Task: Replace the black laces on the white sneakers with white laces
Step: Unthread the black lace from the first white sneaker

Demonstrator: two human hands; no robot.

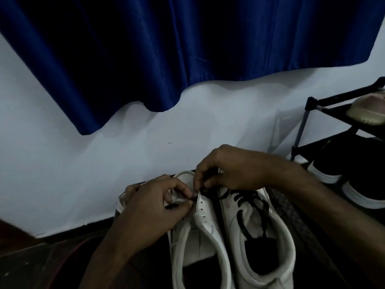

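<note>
Two white sneakers stand side by side with their toes toward the wall. The right sneaker (268, 230) still carries its black lace (250, 202) crossed over the tongue. On the left sneaker (203, 226) the row of eyelets nearest me is bare. My left hand (150, 207) pinches a black lace end (193, 198) at that shoe's front eyelets. My right hand (231, 170) hovers over the toes, its fingers closed on a bunch of black lace (205, 189). No white lace is visible.
A white wall runs close behind the shoes, with a blue curtain (187, 49) hanging above. At the right stands a black shoe rack (312, 109) holding a pale shoe (368, 109) and dark shoes with white soles (364, 195). The floor is dark.
</note>
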